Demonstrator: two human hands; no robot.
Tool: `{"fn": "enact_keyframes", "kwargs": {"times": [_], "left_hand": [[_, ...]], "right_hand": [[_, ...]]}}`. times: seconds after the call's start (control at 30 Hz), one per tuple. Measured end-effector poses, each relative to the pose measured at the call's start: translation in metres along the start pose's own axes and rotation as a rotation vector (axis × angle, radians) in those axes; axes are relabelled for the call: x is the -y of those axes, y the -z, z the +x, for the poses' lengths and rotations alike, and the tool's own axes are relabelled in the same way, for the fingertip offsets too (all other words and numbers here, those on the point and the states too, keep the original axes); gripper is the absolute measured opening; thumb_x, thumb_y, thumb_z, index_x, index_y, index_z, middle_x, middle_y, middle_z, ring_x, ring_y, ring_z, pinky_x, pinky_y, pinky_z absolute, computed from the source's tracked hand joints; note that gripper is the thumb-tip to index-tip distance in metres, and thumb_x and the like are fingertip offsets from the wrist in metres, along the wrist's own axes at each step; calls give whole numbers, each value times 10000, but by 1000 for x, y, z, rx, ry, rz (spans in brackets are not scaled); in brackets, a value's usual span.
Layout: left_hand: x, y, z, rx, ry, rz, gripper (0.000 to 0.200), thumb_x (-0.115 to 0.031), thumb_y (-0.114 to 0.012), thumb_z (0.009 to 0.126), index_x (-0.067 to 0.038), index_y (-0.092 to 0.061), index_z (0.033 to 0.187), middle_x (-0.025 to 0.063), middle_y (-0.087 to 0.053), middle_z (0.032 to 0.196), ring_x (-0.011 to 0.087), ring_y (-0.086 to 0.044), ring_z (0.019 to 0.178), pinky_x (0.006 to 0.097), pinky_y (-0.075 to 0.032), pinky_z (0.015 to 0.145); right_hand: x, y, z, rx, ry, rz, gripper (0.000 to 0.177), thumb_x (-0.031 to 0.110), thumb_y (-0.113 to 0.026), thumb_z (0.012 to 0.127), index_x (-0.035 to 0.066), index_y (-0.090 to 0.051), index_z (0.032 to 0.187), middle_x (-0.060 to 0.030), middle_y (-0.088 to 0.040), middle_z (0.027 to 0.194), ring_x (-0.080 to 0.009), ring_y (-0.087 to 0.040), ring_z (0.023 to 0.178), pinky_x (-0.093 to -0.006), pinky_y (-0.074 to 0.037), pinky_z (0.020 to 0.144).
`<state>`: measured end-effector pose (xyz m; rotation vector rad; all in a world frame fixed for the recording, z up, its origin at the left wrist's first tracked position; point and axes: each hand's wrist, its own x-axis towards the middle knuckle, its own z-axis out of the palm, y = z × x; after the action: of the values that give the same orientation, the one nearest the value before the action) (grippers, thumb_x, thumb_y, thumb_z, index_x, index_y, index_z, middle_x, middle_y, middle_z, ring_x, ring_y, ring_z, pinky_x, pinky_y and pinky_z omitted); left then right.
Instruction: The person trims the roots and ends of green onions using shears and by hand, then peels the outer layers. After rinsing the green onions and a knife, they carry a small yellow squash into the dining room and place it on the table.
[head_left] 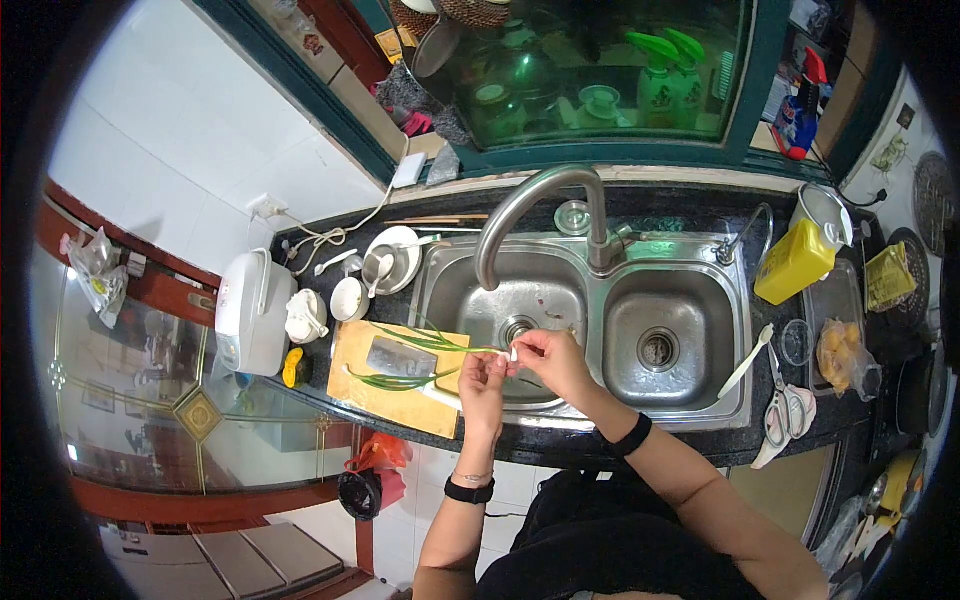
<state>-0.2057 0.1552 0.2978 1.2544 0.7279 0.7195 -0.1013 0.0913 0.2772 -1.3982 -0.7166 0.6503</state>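
Scallion (pixel 440 345): my left hand (pixel 484 385) holds it, right hand (pixel 550 362) pinches its white end (pixel 514 354); gentle grip should limit bruising.

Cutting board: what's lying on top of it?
On the cutting board: a broad-bladed knife and green onion. The surface under the blade is covered and cannot be seen.

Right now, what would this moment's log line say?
left fingers: gripping spring onion | right fingers: pinching white end | board: knife, another spring onion
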Motion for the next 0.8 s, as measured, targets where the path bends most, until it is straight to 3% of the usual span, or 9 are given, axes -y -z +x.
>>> {"fn": "enact_keyframes", "kwargs": {"times": [0.17,0.57,0.8], "left_hand": [[-9,-4,0,-9,110,-104,80,-49,-556,815,-49,-493,864,21,-542,834,96,-537,718,217,-461,628],[-18,4,2,20,266,-166,159,-123,-536,838,-53,-489,973,35,-555,876,117,-553,765,229,-461,658],[-10,13,1,69,282,-242,149,-121,-559,826,-85,-421,871,37,-539,864,118,-545,773,241,-452,662]], "right_hand": [[23,1,-5,-40,34,-245,171,195,-567,782,44,-607,852,-105,-609,676,-183,-592,570,-285,-439,513],[-17,-8,0,-57,40,10,161,152,-525,817,15,-581,881,-110,-589,683,-147,-536,566,-255,-421,538],[14,-12,-5,-40,45,-171,148,137,-529,806,19,-582,878,-103,-596,676,-175,-557,563,-273,-429,528]]}}
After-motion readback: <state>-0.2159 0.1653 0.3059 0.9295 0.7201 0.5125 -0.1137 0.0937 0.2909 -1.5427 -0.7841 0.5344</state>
